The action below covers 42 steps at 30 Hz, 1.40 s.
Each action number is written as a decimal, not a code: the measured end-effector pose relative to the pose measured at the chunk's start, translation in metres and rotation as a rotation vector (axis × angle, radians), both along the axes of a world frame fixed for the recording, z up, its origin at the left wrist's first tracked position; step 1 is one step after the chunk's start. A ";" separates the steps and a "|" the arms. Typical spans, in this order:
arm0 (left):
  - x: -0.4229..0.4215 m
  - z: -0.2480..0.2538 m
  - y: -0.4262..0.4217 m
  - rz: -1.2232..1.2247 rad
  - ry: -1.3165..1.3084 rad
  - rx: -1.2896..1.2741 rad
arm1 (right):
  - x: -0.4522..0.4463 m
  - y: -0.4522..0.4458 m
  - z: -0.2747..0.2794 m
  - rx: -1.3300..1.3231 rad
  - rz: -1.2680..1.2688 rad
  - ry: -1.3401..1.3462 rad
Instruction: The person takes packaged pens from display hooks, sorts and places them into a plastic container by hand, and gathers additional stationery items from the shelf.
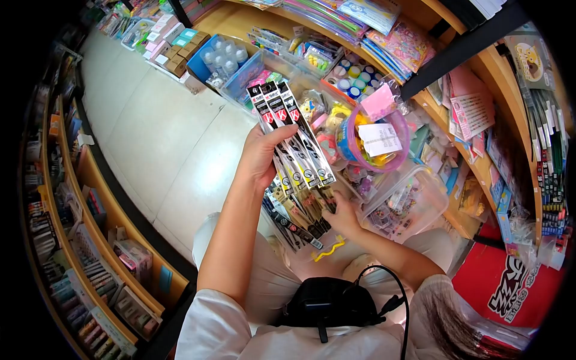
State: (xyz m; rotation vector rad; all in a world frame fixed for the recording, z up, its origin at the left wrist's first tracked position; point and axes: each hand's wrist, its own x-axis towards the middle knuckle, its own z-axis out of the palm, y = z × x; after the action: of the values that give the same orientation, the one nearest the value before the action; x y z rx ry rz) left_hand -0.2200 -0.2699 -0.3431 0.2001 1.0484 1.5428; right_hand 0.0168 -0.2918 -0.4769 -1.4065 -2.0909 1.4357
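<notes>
My left hand (262, 155) is closed round a fanned bunch of pen refill packets (302, 157), slim sleeves in black, white and silver with red marks. Its thumb presses across their front. Below them, a clear bin between my knees holds more slim packets (292, 211), some gold-brown and some black. At the bin's right side, my right hand (343, 217) has its fingers curled at the edge of these packets, seeming to pinch some of them; the fingertips are partly hidden. A yellow wavy strip (329, 252) lies at the near end of the bin.
A purple round basket (406, 135) with yellow items and a clear plastic box (414, 204) stand to the right. Blue tubs (217, 60) and small cartons are farther off. Stocked shelves (90, 198) line the left; a red box (489, 282) is at lower right.
</notes>
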 end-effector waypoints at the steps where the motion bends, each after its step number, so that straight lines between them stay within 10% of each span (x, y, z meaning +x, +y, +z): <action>1: 0.001 0.000 0.000 0.002 -0.004 -0.003 | -0.005 -0.001 0.001 0.008 0.028 -0.048; 10: 0.002 0.001 0.001 0.006 0.005 -0.016 | -0.035 -0.010 0.010 0.211 0.216 -0.449; 42: 0.005 0.002 0.002 0.013 0.010 -0.030 | -0.016 -0.011 -0.020 0.030 0.327 -0.163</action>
State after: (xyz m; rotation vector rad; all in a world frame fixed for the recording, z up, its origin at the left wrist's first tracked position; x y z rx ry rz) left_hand -0.2153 -0.2679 -0.3414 0.1807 1.0823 1.5376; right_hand 0.0005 -0.3032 -0.4969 -1.2514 -2.5302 1.4344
